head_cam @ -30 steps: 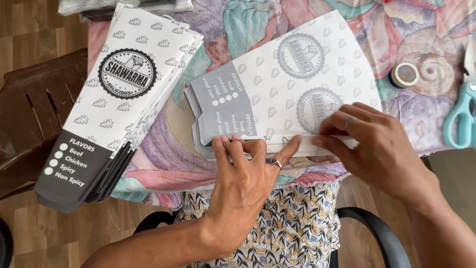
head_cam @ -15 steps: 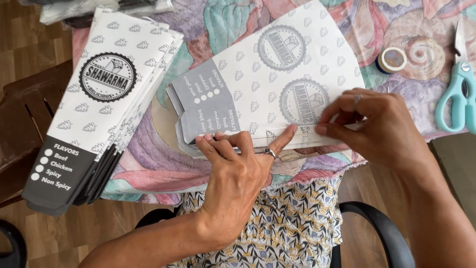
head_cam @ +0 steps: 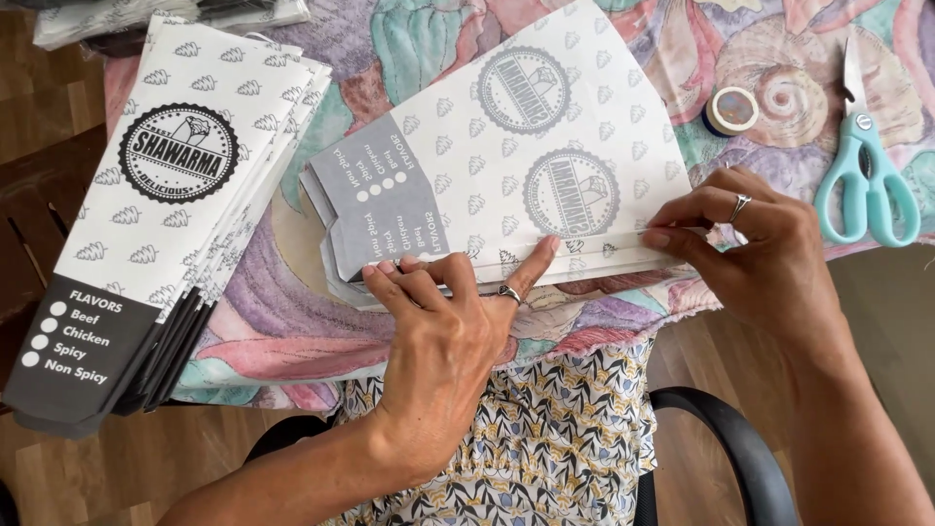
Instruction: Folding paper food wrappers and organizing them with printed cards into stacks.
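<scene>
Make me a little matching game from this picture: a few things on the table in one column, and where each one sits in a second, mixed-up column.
Things:
1. scissors
2. roll of tape
3. stack of finished paper sleeves
4. flat printed paper sheet

Places:
A. under the fingertips of both the left hand and the right hand
B. far left, hanging over the table edge
C. far right on the tablecloth, teal handles toward the person
D. just left of the scissors, over a shell pattern

Pairs: 1-C, 2-D, 3-B, 4-A
</scene>
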